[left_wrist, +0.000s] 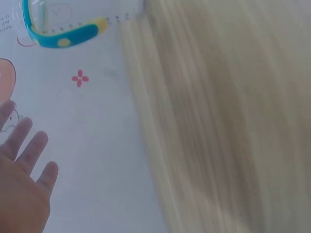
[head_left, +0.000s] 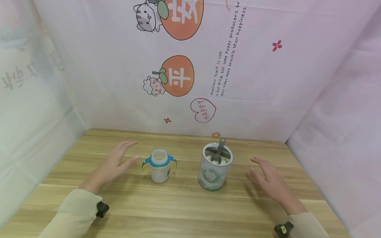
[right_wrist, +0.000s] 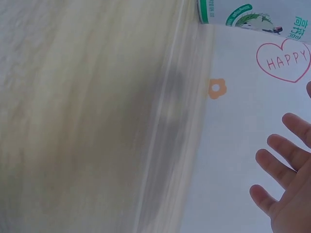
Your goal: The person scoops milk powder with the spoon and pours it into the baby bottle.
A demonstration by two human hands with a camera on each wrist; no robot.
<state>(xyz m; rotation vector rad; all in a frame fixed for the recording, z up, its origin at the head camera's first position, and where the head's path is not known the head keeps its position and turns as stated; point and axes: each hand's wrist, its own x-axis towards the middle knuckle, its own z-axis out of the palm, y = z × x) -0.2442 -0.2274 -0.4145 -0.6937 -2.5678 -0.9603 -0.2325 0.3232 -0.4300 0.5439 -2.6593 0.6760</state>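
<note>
A baby bottle (head_left: 159,172) with a blue collar and two curved handles stands upright without a lid, left of the table's middle. To its right is an opened milk powder can (head_left: 213,173), white with green print. Inside the can a grey scoop (head_left: 218,153) leans with its handle above the rim. My left hand (head_left: 116,163) hovers left of the bottle, fingers extended and apart from it. On the can's right side my right hand (head_left: 270,181) is held with fingers spread, nothing in it. Both wrist views show part of each palm and its straight fingers.
The wooden table (head_left: 173,217) ends at a white printed cloth (head_left: 259,83) behind it. Cloth walls also rise on the left (head_left: 25,90) and right (head_left: 343,122). Each sleeve end carries a small black device, the left one (head_left: 102,209) and the right one (head_left: 283,230).
</note>
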